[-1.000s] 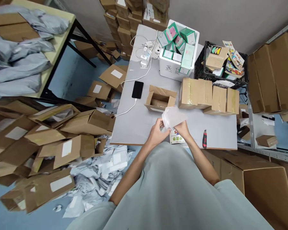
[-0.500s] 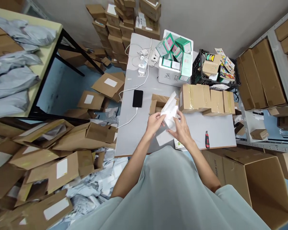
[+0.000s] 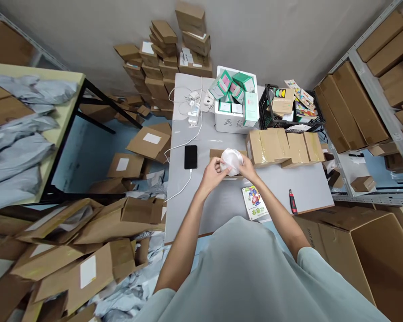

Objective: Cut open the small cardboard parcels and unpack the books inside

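Observation:
A rounded white bundle of crumpled, thin wrapping (image 3: 231, 162) is between my two hands, above the table. My left hand (image 3: 212, 173) grips its left side with bent fingers and thumb. On the opposite side, my right hand (image 3: 247, 169) pinches the edge. Whether anything lies inside the wrapping I cannot tell. Just behind and below it is an open cardboard box (image 3: 216, 153), partly hidden by the bundle and my hands. A colourful printed booklet or flat box (image 3: 254, 202) lies close to my right forearm at the table's near edge.
A charging phone (image 3: 190, 157) lies left on the grey table (image 3: 184, 214). Behind stand a white bin (image 3: 229, 124) of green boxes, a black crate (image 3: 263, 107), and a row of cardboard boxes (image 3: 268, 146). A red box cutter (image 3: 292, 202) lies right. Cartons (image 3: 97, 264) crowd the floor.
The white wrapping went from a loose, upright sheet to a rounded bundle, now over the open box. The white piece beneath my hands is gone, and the printed booklet shows more. The view has shifted.

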`<act>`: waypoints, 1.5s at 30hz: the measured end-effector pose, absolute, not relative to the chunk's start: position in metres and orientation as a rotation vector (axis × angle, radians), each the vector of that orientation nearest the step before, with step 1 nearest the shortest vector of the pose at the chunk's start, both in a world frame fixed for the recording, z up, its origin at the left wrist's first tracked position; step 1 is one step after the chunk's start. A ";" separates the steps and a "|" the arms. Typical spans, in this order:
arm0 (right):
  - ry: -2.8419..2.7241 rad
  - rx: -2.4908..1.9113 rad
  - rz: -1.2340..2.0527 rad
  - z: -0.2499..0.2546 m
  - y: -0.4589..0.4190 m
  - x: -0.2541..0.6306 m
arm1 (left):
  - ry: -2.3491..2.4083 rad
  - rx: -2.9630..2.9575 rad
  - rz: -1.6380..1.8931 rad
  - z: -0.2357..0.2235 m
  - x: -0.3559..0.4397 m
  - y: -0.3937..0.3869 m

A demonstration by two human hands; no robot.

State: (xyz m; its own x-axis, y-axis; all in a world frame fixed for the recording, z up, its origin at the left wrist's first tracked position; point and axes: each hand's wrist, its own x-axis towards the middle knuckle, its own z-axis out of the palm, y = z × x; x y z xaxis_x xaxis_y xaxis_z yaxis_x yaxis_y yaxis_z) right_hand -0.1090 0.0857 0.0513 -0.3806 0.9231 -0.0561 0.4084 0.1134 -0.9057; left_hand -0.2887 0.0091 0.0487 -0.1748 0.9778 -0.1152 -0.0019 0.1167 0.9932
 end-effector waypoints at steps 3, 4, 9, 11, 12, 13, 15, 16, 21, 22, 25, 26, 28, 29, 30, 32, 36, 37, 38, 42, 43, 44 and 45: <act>-2.153 -1.514 0.998 0.048 0.097 -0.120 | 1.728 1.196 0.994 0.035 -0.287 0.027; -2.271 -1.605 0.899 0.048 0.099 -0.123 | 1.832 1.264 0.857 0.032 -0.287 0.032; -2.582 -1.899 0.794 0.044 0.104 -0.139 | 1.954 1.464 0.461 0.031 -0.278 0.044; -2.601 -1.861 0.875 0.043 0.107 -0.144 | 1.996 1.488 0.478 0.037 -0.274 0.043; -2.613 -1.821 0.916 0.042 0.108 -0.144 | 2.024 1.507 0.508 0.041 -0.272 0.042; -2.623 -1.773 0.956 0.043 0.109 -0.142 | 2.045 1.530 0.556 0.046 -0.270 0.039; -2.627 -1.669 1.009 0.045 0.107 -0.128 | 2.053 1.582 0.697 0.056 -0.266 0.029; -2.599 -1.595 1.013 0.045 0.104 -0.115 | 2.040 1.599 0.778 0.060 -0.263 0.022; -2.099 -1.369 0.997 0.028 0.068 -0.002 | 1.930 1.492 1.011 0.054 -0.233 -0.036; -2.019 -1.452 1.028 0.019 0.056 0.025 | 1.901 1.431 0.981 0.045 -0.223 -0.049; -1.886 -1.935 1.172 -0.012 0.015 0.093 | 1.764 1.145 0.699 0.000 -0.188 -0.078; -1.852 -2.084 1.234 -0.024 0.002 0.109 | 1.708 1.032 0.581 -0.019 -0.175 -0.085; -1.800 -2.261 1.332 -0.047 -0.021 0.132 | 1.665 0.909 0.453 -0.054 -0.149 -0.094; -1.779 -2.298 1.367 -0.058 -0.029 0.138 | 1.665 0.865 0.418 -0.069 -0.137 -0.096; -1.763 -2.312 1.394 -0.067 -0.036 0.142 | 1.675 0.829 0.394 -0.083 -0.125 -0.098; -1.732 -2.321 1.442 -0.085 -0.043 0.144 | 1.697 0.753 0.361 -0.105 -0.105 -0.099; -1.698 -2.282 1.491 -0.107 -0.043 0.139 | 1.742 0.615 0.348 -0.127 -0.080 -0.099; -1.697 -2.265 1.497 -0.110 -0.041 0.137 | 1.746 0.585 0.357 -0.129 -0.078 -0.099; -1.700 -2.243 1.505 -0.112 -0.039 0.135 | 1.743 0.557 0.369 -0.130 -0.076 -0.100; -1.746 -2.110 1.536 -0.110 -0.031 0.126 | 1.688 0.440 0.438 -0.124 -0.080 -0.105; -1.764 -2.071 1.541 -0.107 -0.029 0.124 | 1.672 0.410 0.455 -0.122 -0.083 -0.107; -1.783 -2.033 1.543 -0.102 -0.028 0.121 | 1.656 0.382 0.473 -0.118 -0.086 -0.108; -1.803 -1.999 1.544 -0.096 -0.028 0.119 | 1.636 0.356 0.494 -0.114 -0.089 -0.109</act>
State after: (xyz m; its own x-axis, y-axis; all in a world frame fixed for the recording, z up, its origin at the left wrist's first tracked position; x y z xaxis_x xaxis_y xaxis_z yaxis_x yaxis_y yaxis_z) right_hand 0.1187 -0.0275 -0.0957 -0.1700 0.7672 -0.6185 0.7291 -0.3243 -0.6027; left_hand -0.0890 -0.1094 -0.1142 -0.1254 0.5030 -0.8551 -0.0537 0.8572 0.5121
